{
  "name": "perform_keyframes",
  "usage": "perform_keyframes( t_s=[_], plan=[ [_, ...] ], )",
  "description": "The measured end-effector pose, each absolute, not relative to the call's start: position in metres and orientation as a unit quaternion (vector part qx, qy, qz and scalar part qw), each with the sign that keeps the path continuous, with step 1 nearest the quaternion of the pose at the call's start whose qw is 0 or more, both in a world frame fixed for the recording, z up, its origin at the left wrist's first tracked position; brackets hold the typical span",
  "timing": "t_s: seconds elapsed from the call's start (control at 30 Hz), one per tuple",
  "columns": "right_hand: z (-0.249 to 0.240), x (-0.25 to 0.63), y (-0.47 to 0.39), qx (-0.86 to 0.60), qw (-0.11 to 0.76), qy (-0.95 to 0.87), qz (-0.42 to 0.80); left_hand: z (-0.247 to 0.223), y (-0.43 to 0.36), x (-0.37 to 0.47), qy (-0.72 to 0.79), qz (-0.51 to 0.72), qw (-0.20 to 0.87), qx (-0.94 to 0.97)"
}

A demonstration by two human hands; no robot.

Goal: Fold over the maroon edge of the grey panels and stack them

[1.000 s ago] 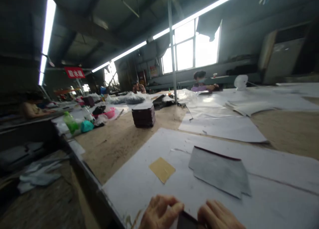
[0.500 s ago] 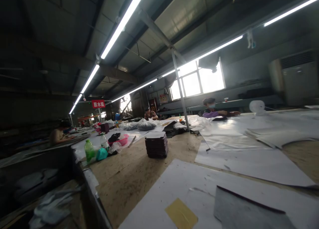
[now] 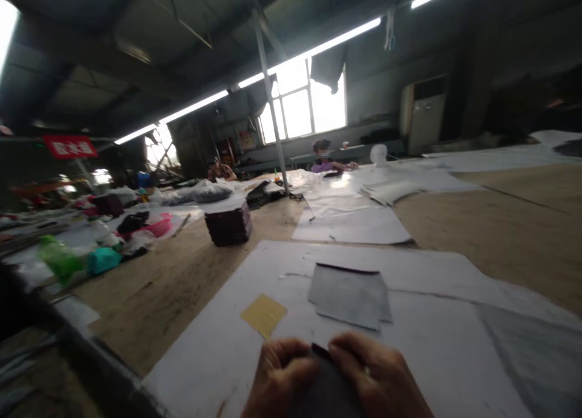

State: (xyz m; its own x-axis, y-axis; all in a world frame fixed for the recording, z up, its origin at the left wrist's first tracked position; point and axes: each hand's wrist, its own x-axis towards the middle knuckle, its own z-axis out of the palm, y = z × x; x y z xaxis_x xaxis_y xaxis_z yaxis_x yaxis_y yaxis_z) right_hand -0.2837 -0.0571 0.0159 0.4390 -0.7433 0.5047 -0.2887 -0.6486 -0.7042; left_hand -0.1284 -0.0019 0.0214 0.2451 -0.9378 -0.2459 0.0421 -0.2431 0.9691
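The big desk is brown and long, and white paper sheets lie on its near part. On that white paper lies a gray piece, flat, with its long side running left to right. Every place here is told from this gray piece. Far behind it and to the left sits a dark stack of pieces. Just to its left lies a small yellow square, close by but not touching it. Right in front of the gray piece, at the near edge of the desk, is a dark piece, and both hands hold it. The left hand has its grip closed on the left side of the dark piece. The right hand has its grip closed on the right side. The thumbs lie on top and nearly meet. The gray piece lies straight ahead of the two hands, near but apart from them. The right hand looks a bit nearer to it, and the left hand is nearer to the yellow square.
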Motion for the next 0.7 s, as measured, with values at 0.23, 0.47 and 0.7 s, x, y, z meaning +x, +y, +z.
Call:
perform_keyframes(
  t_s=[0.23, 0.47, 0.7],
  plan=[
    [0.028, -0.282, -0.045, -0.816, 0.094, 0.251, -0.513, 0.028, 0.000, -0.121, -0.377, -0.529, 0.506, 0.568],
    [0.021, -0.279, -0.040, -0.847, -0.003, 0.231, -0.479, 0.030, 0.001, -0.129, -0.465, -0.463, 0.500, 0.565],
    [0.019, -0.280, -0.036, -0.857, -0.096, 0.228, -0.453, 0.026, 0.003, -0.133, -0.566, -0.341, 0.467, 0.588]
  ],
)
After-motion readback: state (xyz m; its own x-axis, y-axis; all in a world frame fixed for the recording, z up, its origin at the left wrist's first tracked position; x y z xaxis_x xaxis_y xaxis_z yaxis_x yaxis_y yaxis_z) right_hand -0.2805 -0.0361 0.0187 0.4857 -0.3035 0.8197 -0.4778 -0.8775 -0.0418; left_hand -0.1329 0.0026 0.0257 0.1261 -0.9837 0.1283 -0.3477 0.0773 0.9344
